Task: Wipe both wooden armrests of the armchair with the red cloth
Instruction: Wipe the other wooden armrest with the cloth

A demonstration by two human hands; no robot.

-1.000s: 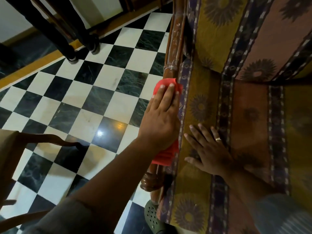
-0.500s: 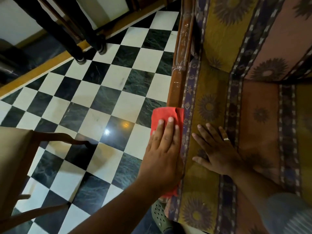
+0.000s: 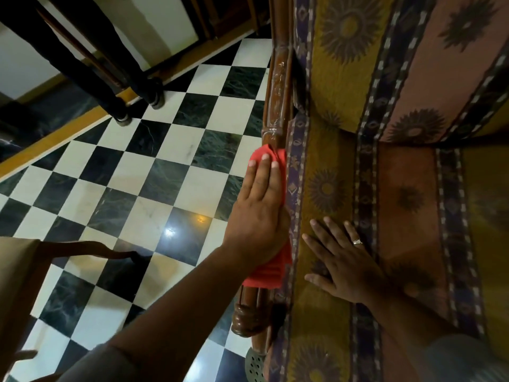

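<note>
The armchair's left wooden armrest runs up the middle of the head view, glossy brown, ending in a carved knob near me. My left hand lies flat on the red cloth, pressing it onto the armrest about halfway along; cloth shows beyond the fingertips and behind the wrist. My right hand, wearing a ring, rests palm down with fingers spread on the patterned seat cushion. The other armrest is out of view.
A black-and-white checkered floor lies left of the chair. Dark furniture legs stand at the upper left. Another wooden chair sits at the lower left. A green perforated shoe shows below the armrest knob.
My left hand with the cloth slid back along the armrest toward me, then forward again toward the backrest. My right hand stayed on the cushion.
</note>
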